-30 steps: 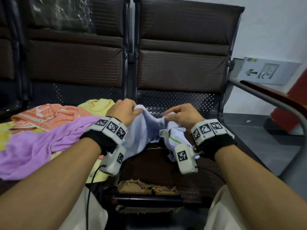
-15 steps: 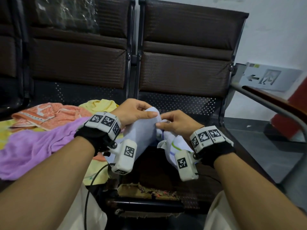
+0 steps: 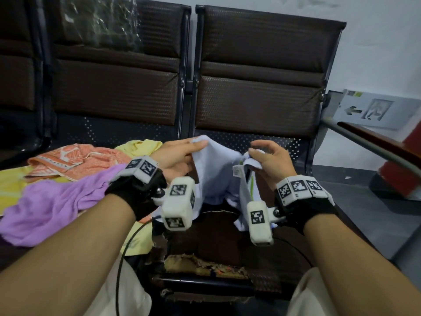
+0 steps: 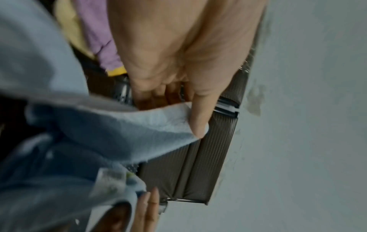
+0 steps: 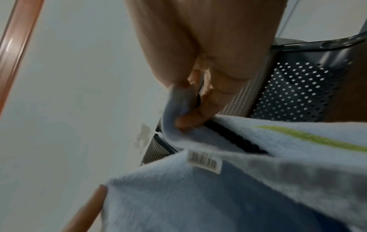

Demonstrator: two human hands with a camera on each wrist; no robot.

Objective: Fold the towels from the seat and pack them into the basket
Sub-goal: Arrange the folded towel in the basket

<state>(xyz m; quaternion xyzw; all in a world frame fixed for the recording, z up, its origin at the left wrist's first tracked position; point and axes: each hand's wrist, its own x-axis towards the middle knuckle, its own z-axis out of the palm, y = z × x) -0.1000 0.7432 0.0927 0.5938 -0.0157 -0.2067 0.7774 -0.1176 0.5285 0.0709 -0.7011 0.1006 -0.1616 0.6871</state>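
So the pale blue terry towel with a green stripe (image 3: 216,169) is now up off the dark brown padded bench seat (image 3: 218,245), stretched between both hands. The left hand (image 3: 180,156) pinches one top edge and the right hand (image 3: 271,160) is clamped on the other, near the barcode tag (image 5: 204,161). A second ago the hands were bunched together over a crumpled wad; now they've pulled apart and lifted, so the towel is opening out. I'd say that's the shake-out before the first fold. The lilac towel (image 3: 57,206), orange patterned towel (image 3: 75,158) and yellow towel (image 3: 139,147) lie heaped to the left, same as before. No basket in view.
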